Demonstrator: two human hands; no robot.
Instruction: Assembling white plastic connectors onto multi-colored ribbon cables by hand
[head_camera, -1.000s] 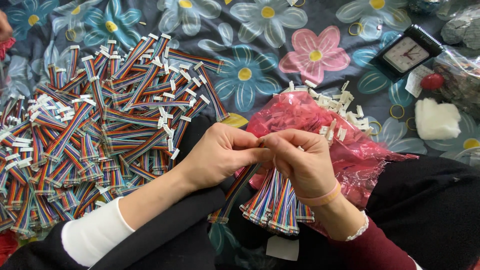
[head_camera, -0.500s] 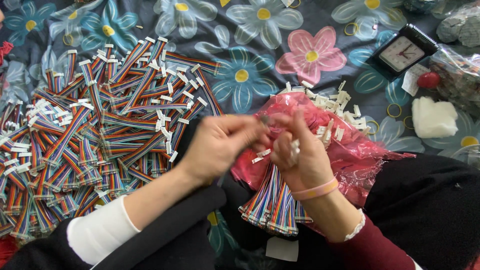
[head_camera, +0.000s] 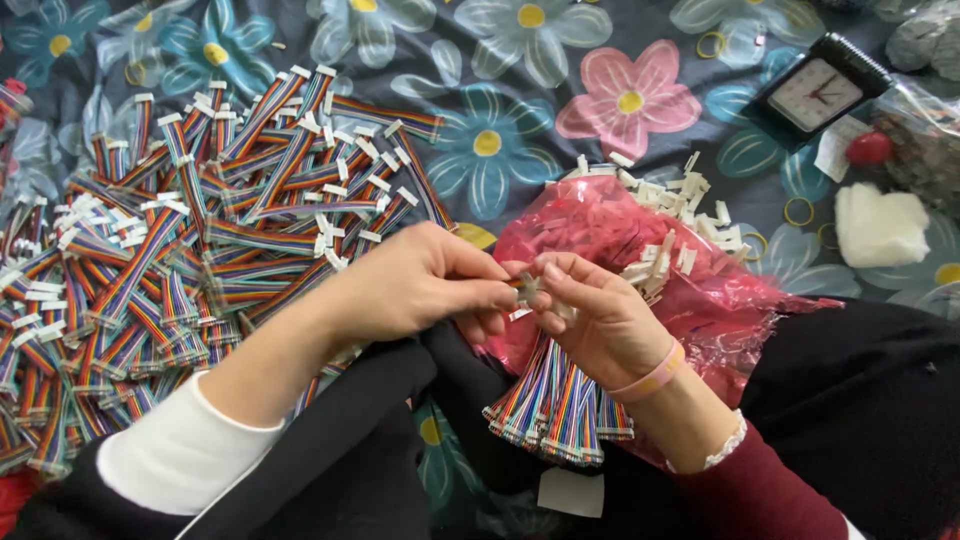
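Both hands have dropped lower since the earlier frame. The left hand (head_camera: 415, 285) and right hand (head_camera: 590, 315) meet fingertip to fingertip, pinched together on a white connector (head_camera: 525, 290). A cable bundle (head_camera: 560, 405) hangs from the right palm.

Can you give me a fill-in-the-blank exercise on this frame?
1. The right hand grips a bundle of rainbow ribbon cables that hangs ____ from it.
2. The pile of white connectors lies on a ____ plastic bag.
3. The big heap of cables lies on the person's ____ side.
4. The clock has a ____ frame.

Missing words: down; pink; left; black
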